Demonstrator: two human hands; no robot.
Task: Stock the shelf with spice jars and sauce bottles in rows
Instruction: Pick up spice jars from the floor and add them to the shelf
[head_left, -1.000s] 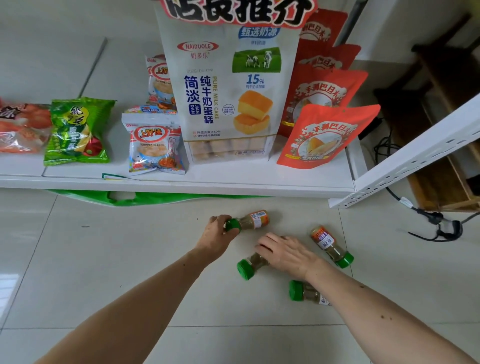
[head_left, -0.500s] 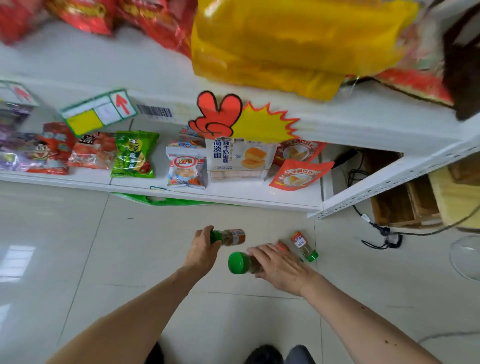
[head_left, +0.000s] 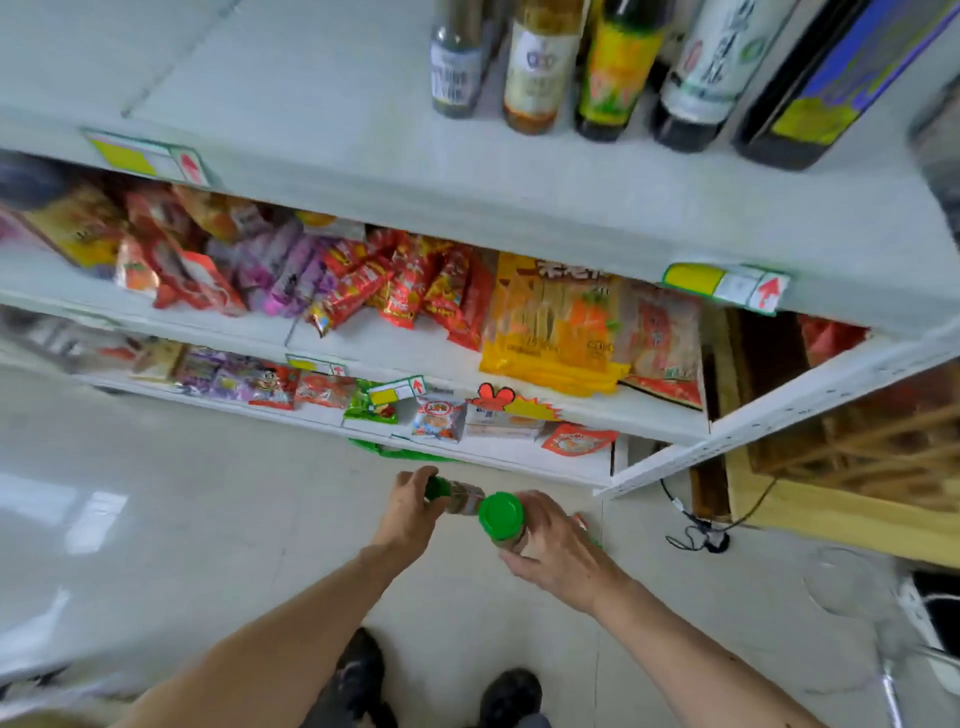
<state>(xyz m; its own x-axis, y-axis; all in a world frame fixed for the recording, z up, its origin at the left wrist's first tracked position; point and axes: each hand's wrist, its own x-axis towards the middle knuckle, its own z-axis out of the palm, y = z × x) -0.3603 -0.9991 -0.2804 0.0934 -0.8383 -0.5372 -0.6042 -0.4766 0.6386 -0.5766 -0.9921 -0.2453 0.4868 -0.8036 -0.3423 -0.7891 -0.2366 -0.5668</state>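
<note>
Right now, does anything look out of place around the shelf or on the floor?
Yes. One spice jar is on the floor, mostly hidden behind the right hand. A green bag pokes out from under the bottom shelf. The sauce bottles stand upright.

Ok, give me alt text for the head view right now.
Each hand grips a green-capped spice jar above the tiled floor: left hand, right hand. Ahead stands a white shelf unit, sauce bottles on top, snack packets below.

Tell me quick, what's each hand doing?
Left hand: holds a green-capped spice jar.
Right hand: holds another spice jar by its body, green cap up.
</note>
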